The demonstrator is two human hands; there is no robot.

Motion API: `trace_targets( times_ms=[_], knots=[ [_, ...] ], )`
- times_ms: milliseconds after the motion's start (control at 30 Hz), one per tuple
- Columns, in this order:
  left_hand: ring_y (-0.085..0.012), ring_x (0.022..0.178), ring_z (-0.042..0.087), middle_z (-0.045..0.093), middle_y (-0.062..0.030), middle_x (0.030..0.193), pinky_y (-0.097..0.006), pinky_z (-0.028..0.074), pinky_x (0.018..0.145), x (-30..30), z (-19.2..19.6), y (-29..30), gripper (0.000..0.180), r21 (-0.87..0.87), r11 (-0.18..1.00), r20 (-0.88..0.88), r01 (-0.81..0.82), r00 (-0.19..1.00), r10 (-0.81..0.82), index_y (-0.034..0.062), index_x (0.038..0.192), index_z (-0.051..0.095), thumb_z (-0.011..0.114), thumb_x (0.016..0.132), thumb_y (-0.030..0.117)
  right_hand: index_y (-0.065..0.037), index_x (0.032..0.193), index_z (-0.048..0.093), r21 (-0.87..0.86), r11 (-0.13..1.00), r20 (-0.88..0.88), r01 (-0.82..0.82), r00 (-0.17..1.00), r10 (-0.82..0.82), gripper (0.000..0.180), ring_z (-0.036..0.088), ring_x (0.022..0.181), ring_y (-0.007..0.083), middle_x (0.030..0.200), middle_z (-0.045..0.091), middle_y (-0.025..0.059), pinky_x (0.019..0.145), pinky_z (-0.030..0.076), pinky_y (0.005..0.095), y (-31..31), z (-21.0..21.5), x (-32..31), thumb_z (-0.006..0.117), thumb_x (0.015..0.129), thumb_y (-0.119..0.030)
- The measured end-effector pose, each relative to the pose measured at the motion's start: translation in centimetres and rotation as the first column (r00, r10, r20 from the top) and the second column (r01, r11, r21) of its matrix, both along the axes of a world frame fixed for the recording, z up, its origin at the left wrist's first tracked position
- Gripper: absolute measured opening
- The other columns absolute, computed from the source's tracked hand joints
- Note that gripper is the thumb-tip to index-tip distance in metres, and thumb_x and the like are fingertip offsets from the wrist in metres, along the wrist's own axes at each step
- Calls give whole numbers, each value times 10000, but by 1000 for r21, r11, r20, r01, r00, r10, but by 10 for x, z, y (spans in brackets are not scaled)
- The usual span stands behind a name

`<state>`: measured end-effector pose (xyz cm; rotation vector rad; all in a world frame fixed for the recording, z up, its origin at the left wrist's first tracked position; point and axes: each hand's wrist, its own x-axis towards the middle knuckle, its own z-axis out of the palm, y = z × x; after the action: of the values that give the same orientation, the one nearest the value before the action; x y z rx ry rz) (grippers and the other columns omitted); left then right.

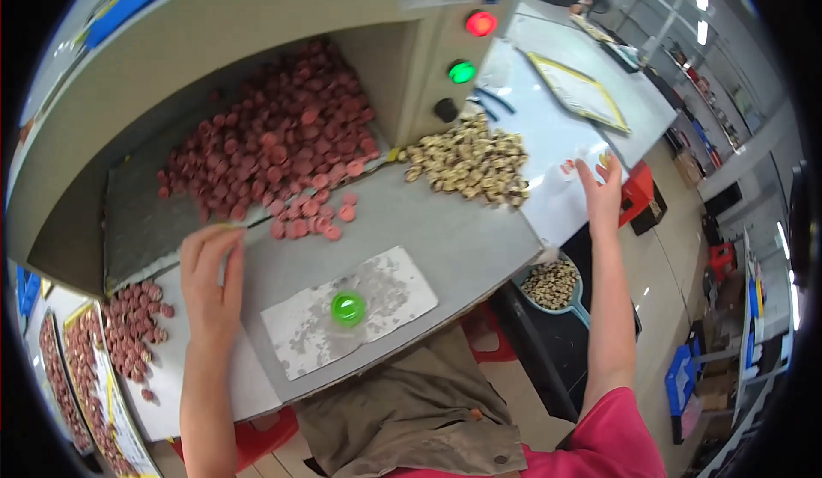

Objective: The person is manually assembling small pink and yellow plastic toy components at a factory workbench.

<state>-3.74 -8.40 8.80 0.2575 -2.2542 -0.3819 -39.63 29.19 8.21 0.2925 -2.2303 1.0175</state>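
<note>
While spread wide, held left hand (210, 266) pinched, right hand (604, 190) half-curled; couldn't tell whether gripping anything with either! Had loose discs (312, 215) just right of left hand, well away from right hand, with gold pieces (473, 161) in between.

An olive-brown apron (385, 409) with a dark round button (502, 459) is worn; right of the apron, a short pink sleeve (621, 435) is seen.
</note>
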Motion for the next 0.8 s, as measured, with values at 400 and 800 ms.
trace_targets(
  times_ms=[400, 800],
  knots=[
    [-241, 822, 597, 627, -109, 906, -309, 465, 722, 30, -46, -26, 142, 295, 955, 1, 14, 1000, -15, 12, 984, 625, 586, 848, 17, -18, 1132, 556, -109, 842, 345, -528, 775, 530, 322, 548, 955, 147, 1078, 594, 59, 844, 445, 283, -45, -21, 74, 633, 865, -182],
    [-251, 748, 594, 636, -105, 882, -321, 467, 668, 34, -58, -27, 136, 435, 899, 15, 45, 998, -58, 18, 983, 614, 579, 864, 73, -43, 983, 645, 396, 163, 425, -904, 338, 840, 503, 557, 808, 216, 880, 574, 71, 680, 449, 316, -136, -12, 199, 845, 567, -241]
  ],
)
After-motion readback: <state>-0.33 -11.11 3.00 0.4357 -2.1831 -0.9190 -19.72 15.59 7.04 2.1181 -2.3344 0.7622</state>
